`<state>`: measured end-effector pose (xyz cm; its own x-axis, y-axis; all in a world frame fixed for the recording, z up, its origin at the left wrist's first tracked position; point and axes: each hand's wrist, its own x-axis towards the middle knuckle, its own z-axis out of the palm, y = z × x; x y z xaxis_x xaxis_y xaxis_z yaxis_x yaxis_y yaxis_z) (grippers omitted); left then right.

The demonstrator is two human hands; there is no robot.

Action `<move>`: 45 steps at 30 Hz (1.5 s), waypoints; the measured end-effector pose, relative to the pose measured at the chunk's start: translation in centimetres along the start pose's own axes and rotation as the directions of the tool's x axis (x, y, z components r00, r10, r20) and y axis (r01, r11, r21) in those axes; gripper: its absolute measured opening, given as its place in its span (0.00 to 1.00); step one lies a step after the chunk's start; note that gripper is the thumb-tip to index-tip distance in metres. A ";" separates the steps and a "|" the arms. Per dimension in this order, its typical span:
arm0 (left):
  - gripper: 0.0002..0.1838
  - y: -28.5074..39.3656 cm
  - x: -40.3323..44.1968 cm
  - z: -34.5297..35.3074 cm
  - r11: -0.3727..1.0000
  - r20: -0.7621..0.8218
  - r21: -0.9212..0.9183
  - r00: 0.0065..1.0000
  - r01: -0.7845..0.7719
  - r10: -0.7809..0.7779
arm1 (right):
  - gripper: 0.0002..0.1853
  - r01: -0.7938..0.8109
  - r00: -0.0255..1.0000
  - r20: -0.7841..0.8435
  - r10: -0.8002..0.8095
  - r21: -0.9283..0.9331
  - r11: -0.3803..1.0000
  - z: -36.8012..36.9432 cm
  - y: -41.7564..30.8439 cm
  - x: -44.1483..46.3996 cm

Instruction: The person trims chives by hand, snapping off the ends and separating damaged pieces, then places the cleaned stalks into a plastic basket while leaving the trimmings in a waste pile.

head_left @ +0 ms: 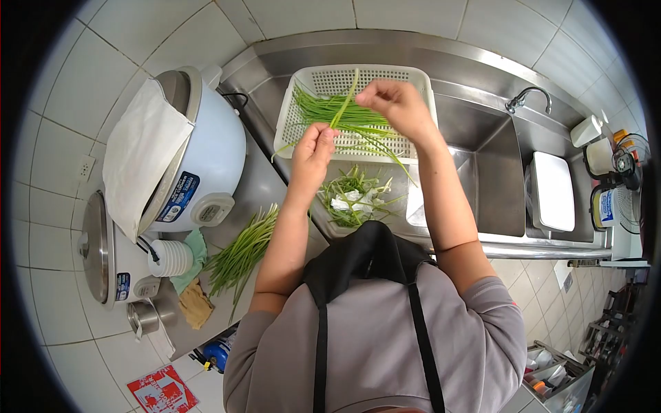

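My left hand (315, 150) pinches a long green chive stalk (345, 100) over a white perforated basket (288, 93). The stalk points up and away, and its lower part is hidden by my fingers. Close beside its upper half is my right hand (396, 107), thumb and fingertips pressed together; whatever is between them is too small to make out. A bundle of green chives (330, 109) lies in the basket under both hands. Nearer my body, a heap of chive trimmings (354, 193) with some white scraps sits on the metal counter.
More chives (241, 258) lie on the left counter, beside a large rice cooker (220, 148) and a smaller cooker (103, 261). Stacked white cups (171, 258) stand near a green cloth (196, 251). To the right are a steel sink (482, 172), a faucet (530, 100) and a white lidded container (553, 193).
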<state>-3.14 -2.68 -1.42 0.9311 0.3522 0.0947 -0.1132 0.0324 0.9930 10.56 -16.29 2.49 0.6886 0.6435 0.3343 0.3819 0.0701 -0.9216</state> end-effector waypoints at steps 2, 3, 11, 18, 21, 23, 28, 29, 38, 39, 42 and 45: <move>0.13 0.0 -0.2 -0.4 0.999 0.002 -0.019 0.999 0.032 -0.032 | 0.09 0.029 0.998 -0.065 -0.021 0.111 0.993 -1.2 0.9 0.7; 0.13 0.1 -0.2 -0.6 0.998 0.005 -0.028 0.999 0.049 -0.049 | 0.09 0.052 0.994 -0.104 -0.039 0.125 0.991 -1.6 0.4 0.6; 0.10 1.6 1.2 -1.8 0.962 -0.084 -0.259 0.994 -0.084 0.064 | 0.12 -0.025 0.925 0.363 0.113 -0.238 0.971 0.8 0.9 -3.2; 0.09 4.9 2.4 -1.7 0.862 -0.126 -0.408 0.954 -0.300 0.273 | 0.13 0.016 0.830 0.556 0.044 -0.102 0.995 6.9 5.7 -5.1; 0.08 6.2 2.7 -1.6 0.802 -0.212 -0.427 0.908 -0.419 0.362 | 0.11 -0.057 0.845 0.535 -0.004 0.097 0.994 7.6 5.7 -4.5; 0.07 6.9 2.7 -1.9 0.746 -0.271 -0.454 0.873 -0.487 0.405 | 0.10 -0.143 0.853 0.520 0.049 0.142 0.979 7.8 5.9 -4.5; 0.07 7.9 2.1 -3.5 0.609 -0.307 -0.522 0.798 -0.597 0.519 | 0.09 -0.398 0.884 0.455 0.108 0.612 0.684 8.0 7.7 -5.0; 0.07 8.1 1.9 -3.7 0.581 -0.308 -0.535 0.782 -0.614 0.542 | 0.09 -0.449 0.878 0.456 0.145 0.679 0.581 8.0 8.2 -5.1; 0.07 8.6 1.6 -3.1 0.603 -0.360 -0.446 0.750 -0.661 0.555 | 0.12 -0.351 0.867 0.494 0.073 0.498 0.793 9.0 4.9 -6.1; 0.07 8.5 1.6 -2.9 0.604 -0.370 -0.437 0.745 -0.666 0.555 | 0.13 -0.271 0.868 0.495 0.017 0.445 0.853 9.0 4.6 -6.1; 0.06 8.3 1.2 -3.4 0.566 -0.340 -0.503 0.752 -0.653 0.565 | 0.11 -0.431 0.849 0.524 0.064 0.617 0.659 8.8 6.4 -6.0; 0.06 7.9 1.0 -3.3 0.595 -0.320 -0.515 0.782 -0.618 0.535 | 0.10 -0.576 0.817 0.526 0.236 0.764 0.291 8.9 8.0 -6.5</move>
<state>-4.26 1.03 6.24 0.5565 0.5916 0.5834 -0.8209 0.2833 0.4959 3.68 -13.15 -8.83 0.3288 0.9432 -0.0480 -0.7562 0.2325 -0.6117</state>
